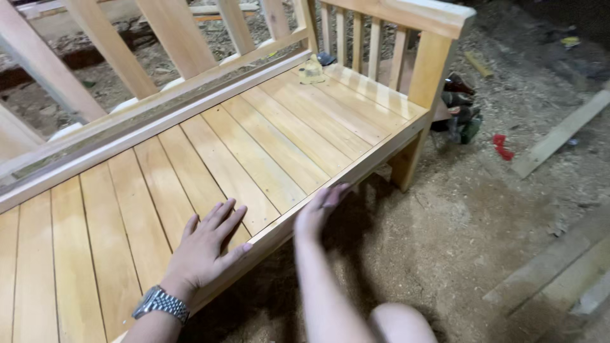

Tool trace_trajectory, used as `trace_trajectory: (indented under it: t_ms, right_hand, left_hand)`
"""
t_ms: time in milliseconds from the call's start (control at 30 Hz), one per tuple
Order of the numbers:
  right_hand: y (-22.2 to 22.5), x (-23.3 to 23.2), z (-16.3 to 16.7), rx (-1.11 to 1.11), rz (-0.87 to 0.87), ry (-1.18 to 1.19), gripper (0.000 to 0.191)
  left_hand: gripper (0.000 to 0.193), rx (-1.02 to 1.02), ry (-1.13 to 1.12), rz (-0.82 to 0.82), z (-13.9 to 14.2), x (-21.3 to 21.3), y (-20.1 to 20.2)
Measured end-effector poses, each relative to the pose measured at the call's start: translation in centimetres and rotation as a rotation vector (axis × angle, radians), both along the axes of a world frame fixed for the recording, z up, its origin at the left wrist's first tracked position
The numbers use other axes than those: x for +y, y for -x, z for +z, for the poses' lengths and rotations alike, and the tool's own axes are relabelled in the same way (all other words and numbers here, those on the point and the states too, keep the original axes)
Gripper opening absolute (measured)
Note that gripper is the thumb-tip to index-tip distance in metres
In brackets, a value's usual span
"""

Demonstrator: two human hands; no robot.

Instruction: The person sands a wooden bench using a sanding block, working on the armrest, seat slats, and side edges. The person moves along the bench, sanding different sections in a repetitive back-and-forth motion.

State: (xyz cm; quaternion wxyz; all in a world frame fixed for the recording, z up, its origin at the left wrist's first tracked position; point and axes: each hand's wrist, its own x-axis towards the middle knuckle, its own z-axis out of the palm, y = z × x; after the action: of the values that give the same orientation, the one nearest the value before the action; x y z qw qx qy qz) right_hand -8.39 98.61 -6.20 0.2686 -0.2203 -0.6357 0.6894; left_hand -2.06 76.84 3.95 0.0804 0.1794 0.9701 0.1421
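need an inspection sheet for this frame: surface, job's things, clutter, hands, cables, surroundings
Surface: slatted seat of a bare wooden bench, boards clean and pale.
Job's things: front rail of the seat, under both hands.
Clutter: small yellowish object in the far seat corner; dark tools and a red item on the ground by the leg.
Hands: left hand flat on the slats, wristwatch on; right hand blurred, on the front rail.
Cables: nothing seen.
Surroundings: sawdust-covered ground, loose planks at right.
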Motion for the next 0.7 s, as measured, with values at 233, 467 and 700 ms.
trace_trajectory:
  t_ms: [233, 467, 700]
  right_hand:
    - [-8.7, -10.9, 3.5, 0.052, -0.003, -0.037, 0.079]
    - [-3.4, -6.8, -0.7, 0.029, -0.131, 0.147, 0.074]
    - [0.0, 1.1, 0.5, 0.28, -0.07, 0.559, 0.075]
  left_hand:
    - [0.089, 0.061, 0.05, -0.017, 0.3, 0.3, -0.1]
    - [0.09, 0.062, 0.056, -0.018, 0.5, 0.3, 0.0]
    - [0.099, 0.07, 0.105, -0.1, 0.0, 1.3, 0.9]
